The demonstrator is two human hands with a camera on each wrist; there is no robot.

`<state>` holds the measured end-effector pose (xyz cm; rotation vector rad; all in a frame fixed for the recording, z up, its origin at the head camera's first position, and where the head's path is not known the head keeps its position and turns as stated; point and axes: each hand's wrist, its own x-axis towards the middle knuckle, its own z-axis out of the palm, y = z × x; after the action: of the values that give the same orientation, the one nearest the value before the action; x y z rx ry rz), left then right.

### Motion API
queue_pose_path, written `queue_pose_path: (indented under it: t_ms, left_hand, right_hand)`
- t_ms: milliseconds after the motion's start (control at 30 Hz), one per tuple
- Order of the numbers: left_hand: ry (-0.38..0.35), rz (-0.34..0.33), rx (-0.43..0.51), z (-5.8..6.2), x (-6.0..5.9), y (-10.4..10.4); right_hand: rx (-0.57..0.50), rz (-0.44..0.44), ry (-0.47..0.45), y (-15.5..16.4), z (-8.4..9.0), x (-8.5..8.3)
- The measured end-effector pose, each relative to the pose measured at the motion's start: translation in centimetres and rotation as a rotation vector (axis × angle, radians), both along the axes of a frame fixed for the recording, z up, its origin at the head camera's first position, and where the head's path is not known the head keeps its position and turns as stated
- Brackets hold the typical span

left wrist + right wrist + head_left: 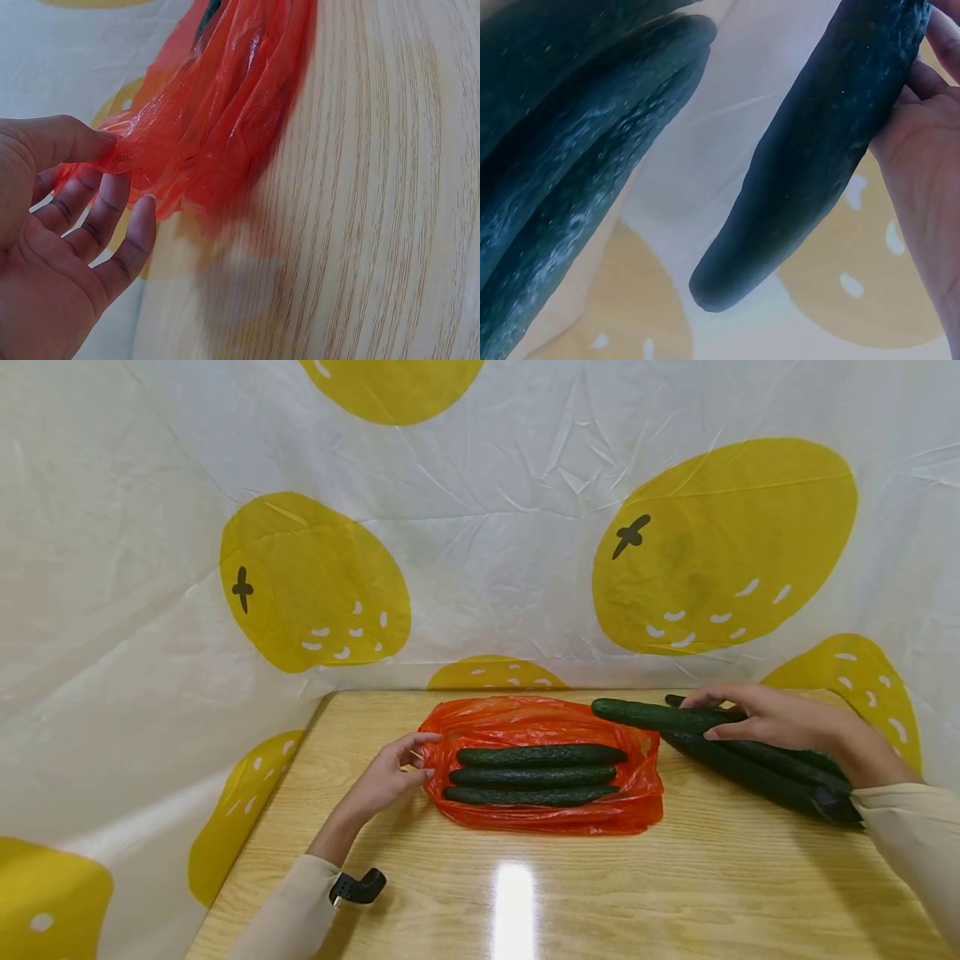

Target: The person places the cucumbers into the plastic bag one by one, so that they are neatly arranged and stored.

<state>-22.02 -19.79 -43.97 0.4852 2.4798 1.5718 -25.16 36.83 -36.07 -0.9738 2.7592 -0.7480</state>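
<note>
Plastic bag (480, 724) on table (427, 893); three cucumbers (533, 777) side by side, in or on it unclear. Left hand (386, 777) at bag's left end. Cucumber pile (750, 774) to bag's right; right hand (780, 718) there, with another cucumber (652, 715). Sheet (502, 593) behind.

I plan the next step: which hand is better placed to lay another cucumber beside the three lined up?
Likely the right hand: it holds a cucumber near the red bag, whereas the left hand pinches the bag's left end.
</note>
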Motion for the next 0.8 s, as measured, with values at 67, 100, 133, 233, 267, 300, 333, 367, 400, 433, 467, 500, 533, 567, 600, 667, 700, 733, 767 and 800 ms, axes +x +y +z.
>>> queue_pose_path:
  t_ms: [67, 100, 133, 233, 267, 300, 333, 367, 400, 433, 467, 500, 533, 567, 600, 667, 700, 733, 767, 800]
  left_hand:
    - [0.001, 0.0, -0.003, 0.0, -0.1, 0.0]
    - [-0.001, 0.001, -0.005, 0.1, -0.1, 0.0]
    - [-0.001, 0.002, -0.009, 0.1, -0.1, 0.0]
    - [-0.002, 0.003, -0.008, 0.1, -0.1, 0.0]
    - [-0.001, 0.002, -0.007, 0.1, -0.1, 0.0]
    - [0.0, 0.001, -0.004, 0.1, -0.1, 0.0]
    - [0.005, -0.002, -0.004, 0.1, -0.1, 0.0]
    - [0.006, -0.003, -0.002, 0.1, -0.1, 0.0]
    - [0.007, -0.003, -0.001, 0.1, -0.1, 0.0]
    - [0.006, -0.005, 0.003, 0.1, -0.1, 0.0]
    - [0.006, -0.006, 0.004, 0.1, -0.1, 0.0]
    - [0.005, -0.008, 0.005, 0.1, 0.0, 0.0]
    - [0.004, -0.008, 0.005, 0.2, 0.0, 0.0]
    - [0.0, -0.005, 0.007, 0.2, 0.0, 0.0]
    - [-0.001, -0.004, 0.006, 0.2, 0.0, 0.0]
    - [-0.001, -0.002, 0.005, 0.2, 0.0, 0.0]
    - [0.0, -0.001, 0.005, 0.2, 0.0, 0.0]
    - [0.001, 0.0, 0.003, 0.2, 0.0, 0.0]
    - [0.002, 0.002, 0.001, 0.2, 0.1, -0.1]
    - [0.003, 0.004, 0.0, 0.2, 0.1, -0.1]
  right_hand:
    - [-0.003, 0.011, 0.001, -0.4, 0.1, 0.0]
    - [-0.002, 0.015, 0.001, -0.6, 0.1, -0.1]
    - [-0.002, 0.017, 0.003, -0.8, 0.1, -0.1]
    - [-0.006, 0.025, 0.006, -1.5, 0.2, -0.2]
    - [-0.007, 0.026, 0.008, -1.7, 0.2, -0.2]
    - [-0.012, 0.034, 0.012, -2.0, 0.2, -0.2]
    - [-0.02, 0.04, 0.018, -2.2, 0.3, -0.3]
    - [-0.03, 0.051, 0.025, -2.4, 0.3, -0.3]
    - [-0.04, 0.063, 0.031, -2.7, 0.3, -0.4]
    - [-0.051, 0.078, 0.039, -2.9, 0.3, -0.5]
    - [-0.063, 0.094, 0.049, -3.1, 0.3, -0.5]
    - [-0.074, 0.112, 0.062, -3.3, 0.2, -0.6]
    - [-0.083, 0.127, 0.067, -3.5, 0.2, -0.7]
    - [-0.09, 0.14, 0.071, -3.8, 0.2, -0.8]
    - [-0.095, 0.149, 0.07, -4.0, 0.1, -0.9]
    - [-0.099, 0.162, 0.07, -4.4, 0.1, -1.0]
    - [-0.097, 0.163, 0.063, -4.6, 0.1, -1.1]
    - [-0.093, 0.162, 0.053, -4.8, 0.1, -1.2]
    - [-0.089, 0.162, 0.043, -5.0, 0.1, -1.3]
    - [-0.089, 0.164, 0.038, -5.2, 0.1, -1.3]
